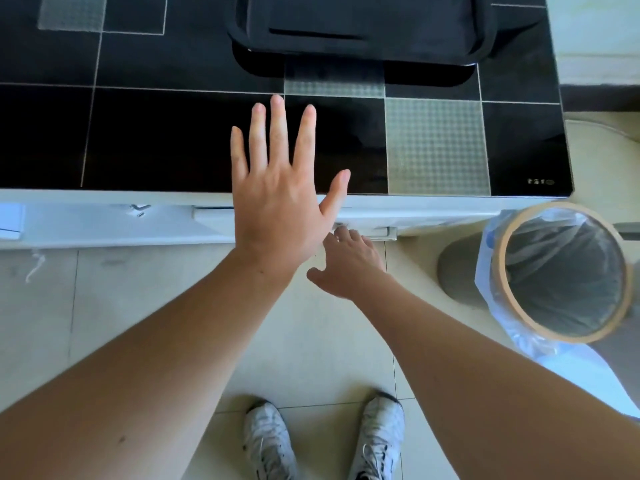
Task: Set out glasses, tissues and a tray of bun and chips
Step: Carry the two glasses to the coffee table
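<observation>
Black tray (363, 26) at far edge of dark glass tabletop (156, 140), right of middle. Left hand (277, 202) flat, fingers spread, holding nothing, over near edge. Right hand (349, 268) lower, fingers curled at white drawer handle (377, 232) below that edge; grip unclear. Lined bin (561, 275) beside right corner.

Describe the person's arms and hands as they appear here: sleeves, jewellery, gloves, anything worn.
Both forearms are bare up to the frame edge, with no sleeve in view. The left hand and right hand wear no gloves, and no rings, watch or bracelet show on the fingers or wrists. The only clothing in view is a pair of white lace-up sneakers.
</observation>
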